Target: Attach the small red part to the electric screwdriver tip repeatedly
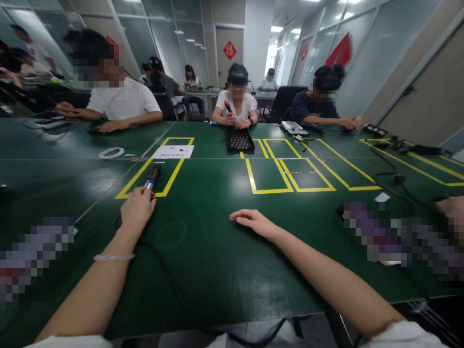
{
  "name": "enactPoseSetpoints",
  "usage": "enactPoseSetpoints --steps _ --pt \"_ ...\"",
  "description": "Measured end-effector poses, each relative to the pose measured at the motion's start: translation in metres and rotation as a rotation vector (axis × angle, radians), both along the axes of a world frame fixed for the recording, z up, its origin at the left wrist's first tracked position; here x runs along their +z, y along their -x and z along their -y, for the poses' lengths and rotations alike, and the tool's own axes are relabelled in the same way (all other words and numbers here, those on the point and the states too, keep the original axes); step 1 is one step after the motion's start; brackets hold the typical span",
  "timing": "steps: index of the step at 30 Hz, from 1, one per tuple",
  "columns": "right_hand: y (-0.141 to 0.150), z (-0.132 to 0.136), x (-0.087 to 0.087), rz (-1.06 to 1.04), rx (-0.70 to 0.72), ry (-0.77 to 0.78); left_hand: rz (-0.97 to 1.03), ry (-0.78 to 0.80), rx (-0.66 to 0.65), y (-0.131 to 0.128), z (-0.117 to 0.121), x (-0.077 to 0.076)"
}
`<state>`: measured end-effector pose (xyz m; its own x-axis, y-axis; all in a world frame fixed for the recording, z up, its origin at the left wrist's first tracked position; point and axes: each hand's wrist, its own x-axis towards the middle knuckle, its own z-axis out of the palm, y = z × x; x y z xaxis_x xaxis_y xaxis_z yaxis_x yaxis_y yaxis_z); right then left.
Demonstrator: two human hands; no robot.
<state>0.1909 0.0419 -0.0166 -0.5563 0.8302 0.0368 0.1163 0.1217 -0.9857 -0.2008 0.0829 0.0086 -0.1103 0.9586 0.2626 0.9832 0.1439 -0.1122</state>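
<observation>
My left hand point(138, 210) is closed around the near end of a corded electric screwdriver point(152, 178), with its dark tip pointing away from me. The tool lies within a yellow taped outline point(174, 176) on the green table. Its black cable point(170, 275) seems to run from under my left wrist toward the table's near edge. My right hand point(255, 223) is held low over the bare tabletop to the right. Its fingers are stretched out and nothing is in them.
Across the table, a person holds a red-and-black tool over a black tray point(239, 140) of small parts. A white sheet point(174, 152) and a white ring point(111, 153) lie at the left. More taped outlines point(271, 191), cables point(399, 179) and a co-worker's hand point(453, 212) are at the right.
</observation>
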Motion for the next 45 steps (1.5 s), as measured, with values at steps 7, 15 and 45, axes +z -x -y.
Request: enactPoseSetpoints --steps 7,15,45 --pt "0.015 0.000 -0.017 -0.068 -0.188 -0.073 0.071 -0.034 0.055 -0.006 0.002 -0.002" --pt "0.009 0.002 -0.017 -0.065 -0.180 -0.126 0.495 -0.126 -0.111 -0.029 -0.006 0.009" --pt "0.004 0.001 -0.021 -0.211 -0.109 0.048 1.037 0.351 -0.819 -0.193 0.060 -0.001"
